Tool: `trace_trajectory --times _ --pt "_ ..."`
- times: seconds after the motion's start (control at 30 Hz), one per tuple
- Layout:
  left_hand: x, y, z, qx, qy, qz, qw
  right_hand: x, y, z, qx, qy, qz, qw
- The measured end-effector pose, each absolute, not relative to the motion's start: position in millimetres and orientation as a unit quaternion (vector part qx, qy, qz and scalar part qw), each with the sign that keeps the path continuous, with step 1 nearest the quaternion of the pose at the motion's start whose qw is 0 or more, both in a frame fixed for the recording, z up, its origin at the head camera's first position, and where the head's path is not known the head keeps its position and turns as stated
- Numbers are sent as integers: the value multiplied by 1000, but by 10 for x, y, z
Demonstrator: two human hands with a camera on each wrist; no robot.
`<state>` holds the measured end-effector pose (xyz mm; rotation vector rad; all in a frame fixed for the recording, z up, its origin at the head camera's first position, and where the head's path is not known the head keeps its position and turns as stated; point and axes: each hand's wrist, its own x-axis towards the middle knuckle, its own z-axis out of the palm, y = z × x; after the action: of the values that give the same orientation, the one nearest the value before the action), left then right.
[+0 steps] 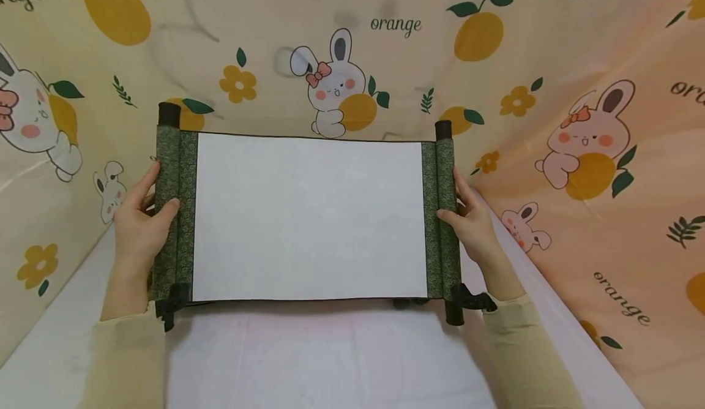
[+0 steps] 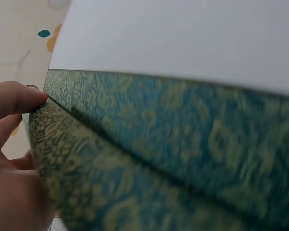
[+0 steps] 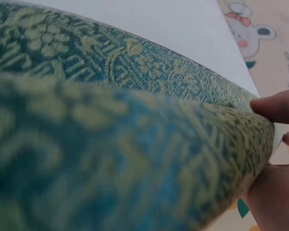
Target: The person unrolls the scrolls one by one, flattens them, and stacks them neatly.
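A hanging scroll (image 1: 311,219) is held up, unrolled to a blank white panel with green patterned brocade at both ends. Around its left roller (image 1: 167,237) the left hand (image 1: 142,225) is curled, thumb in front and fingers behind. The right hand (image 1: 472,219) grips the right roller (image 1: 447,225) the same way. Black caps end the rollers. Close up in the left wrist view, the brocade (image 2: 149,125) shows a blue-green floral weave, with the left thumb (image 2: 19,96) pressing its edge. In the right wrist view the right thumb (image 3: 277,107) lies on the rolled brocade (image 3: 135,144).
Below the scroll spreads a white tabletop (image 1: 330,360). Behind and to the right hangs a cream cloth (image 1: 418,78) printed with rabbits and oranges. Black wrist straps or mounts show near both sleeves, overlapping the lower roller ends.
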<state>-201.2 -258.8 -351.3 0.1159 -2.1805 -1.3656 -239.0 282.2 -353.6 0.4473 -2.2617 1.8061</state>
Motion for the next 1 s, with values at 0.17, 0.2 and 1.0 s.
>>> trace_trajectory --times 0.17,0.2,1.0 --pt "-1936 -2670 -3470 33 -842 -476 252 -2464 2811 -3522 158 -786 591 85" --pt "-1928 -2684 -3462 29 -848 -467 251 -2474 2802 -3520 158 -786 593 77" --pt "-2242 -3423 -3300 -54 -951 -279 119 -2842 2270 -3643 105 -812 572 -56"
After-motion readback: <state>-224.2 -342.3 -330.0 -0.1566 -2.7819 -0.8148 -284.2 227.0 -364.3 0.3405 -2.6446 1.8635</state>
